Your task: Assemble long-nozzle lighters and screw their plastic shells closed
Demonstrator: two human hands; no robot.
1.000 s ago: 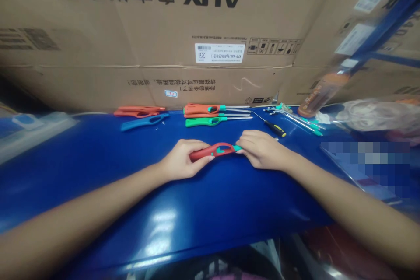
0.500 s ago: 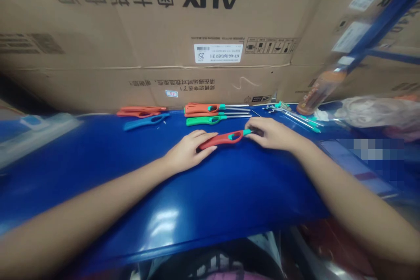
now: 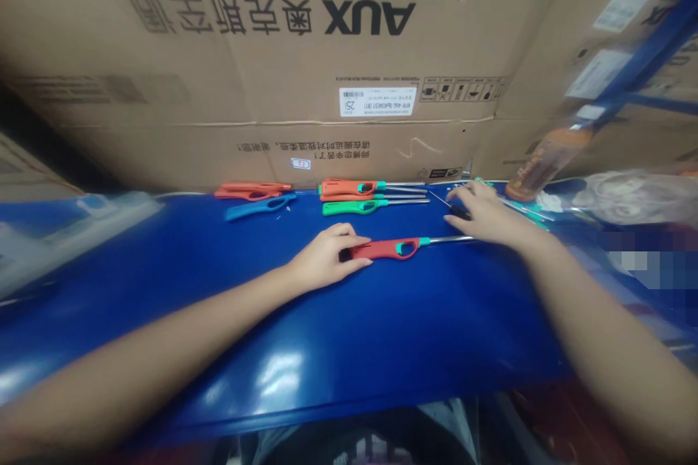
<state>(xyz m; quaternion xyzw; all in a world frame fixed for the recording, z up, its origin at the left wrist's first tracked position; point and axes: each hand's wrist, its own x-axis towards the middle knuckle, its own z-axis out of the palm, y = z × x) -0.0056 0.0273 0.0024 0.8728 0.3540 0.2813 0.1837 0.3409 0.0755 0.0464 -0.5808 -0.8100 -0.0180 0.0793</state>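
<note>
My left hand (image 3: 331, 256) pinches the rear end of a red long-nosed lighter (image 3: 382, 250) between thumb and fingers. The lighter has a teal trigger and collar, and its metal tube points right. My right hand (image 3: 483, 214) is closed on a small screwdriver (image 3: 461, 213), with a dark handle and a thin shaft slanting up to the left. It hovers just above the lighter's tube tip. Behind lie an orange lighter (image 3: 349, 187) and a green lighter (image 3: 350, 208) with tubes. Loose tubes with teal ends (image 3: 537, 213) are partly hidden behind my right hand.
Orange handle shells (image 3: 254, 191) and a blue handle shell (image 3: 254, 208) lie at the back left of the blue table (image 3: 349, 349). A large cardboard box (image 3: 245, 87) stands along the back. An orange bottle (image 3: 545, 163) and a plastic bag (image 3: 627, 196) are at right.
My right hand has moved away from the collar of the red lighter, right and up, baring its metal tube. My left hand keeps its hold. The view has shifted slightly.
</note>
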